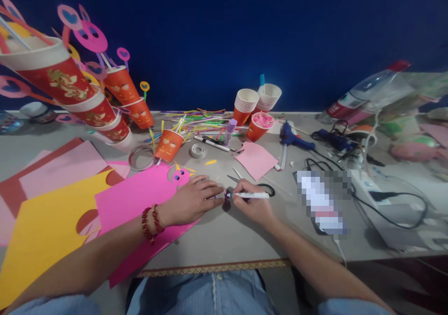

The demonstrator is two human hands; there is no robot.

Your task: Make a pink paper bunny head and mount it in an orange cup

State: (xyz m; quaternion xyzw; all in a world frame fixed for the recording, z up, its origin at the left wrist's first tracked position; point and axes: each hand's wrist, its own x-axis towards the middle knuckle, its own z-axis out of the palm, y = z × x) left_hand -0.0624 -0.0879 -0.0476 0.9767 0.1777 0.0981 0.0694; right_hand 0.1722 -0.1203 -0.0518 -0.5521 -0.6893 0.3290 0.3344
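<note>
My right hand point(252, 206) grips a white marker point(258, 195), its blue tip pointing left at a small dark purplish piece point(227, 203) on the table. Stretched flat, my left hand point(191, 200) lies partly over a bright pink sheet point(131, 203), with its fingertips beside that small piece; whether they press on it I cannot tell. Just above the left hand is a pink paper face point(181, 178) with purple eyes. Scissors point(268, 190) with a black handle lie partly hidden behind my right hand.
Yellow card point(49, 226) covers the left side. Behind stand decorated red cups point(115, 123), a tape roll point(198, 150), a glue stick point(230, 132), stacked cups point(245, 105) and pale pink paper point(257, 158). Rightward are a blue glue gun point(296, 138), a phone point(322, 203) and cables.
</note>
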